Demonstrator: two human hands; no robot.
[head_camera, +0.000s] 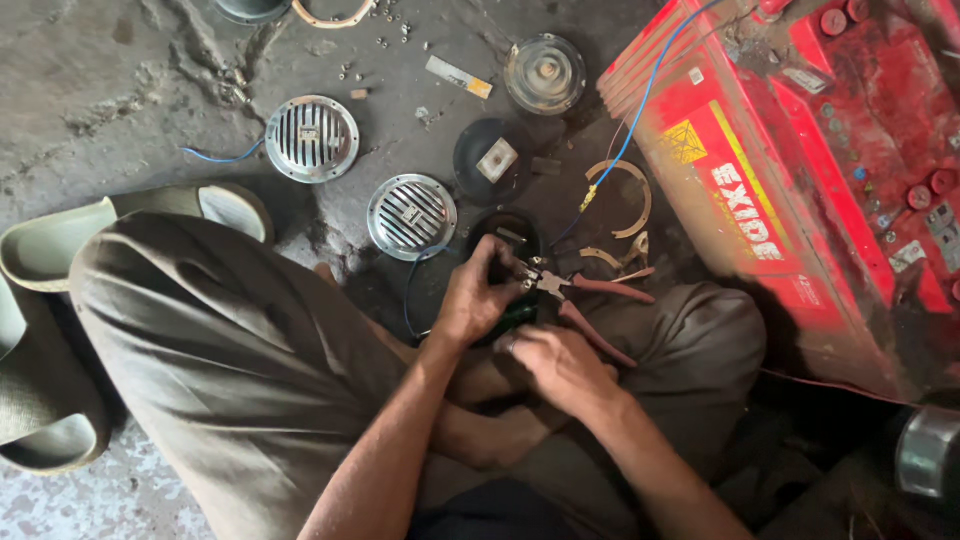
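Head view: left hand (478, 297) pinches a dark part (517, 313), right hand (560, 368) grips pliers (590, 300)

The person wears loose olive-brown trousers (230, 340), bare forearms (390, 440), and what seems a dark shirt hem (490, 515).

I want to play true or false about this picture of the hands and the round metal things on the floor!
1. The right hand is at the pliers. True.
2. The pliers have blue handles. False: they are reddish.
3. Two round slotted metal covers lie on the floor. True.
4. The big box on the right is green. False: it is red.
5. The left hand rests flat on the floor. False: it holds a small part by the pliers.
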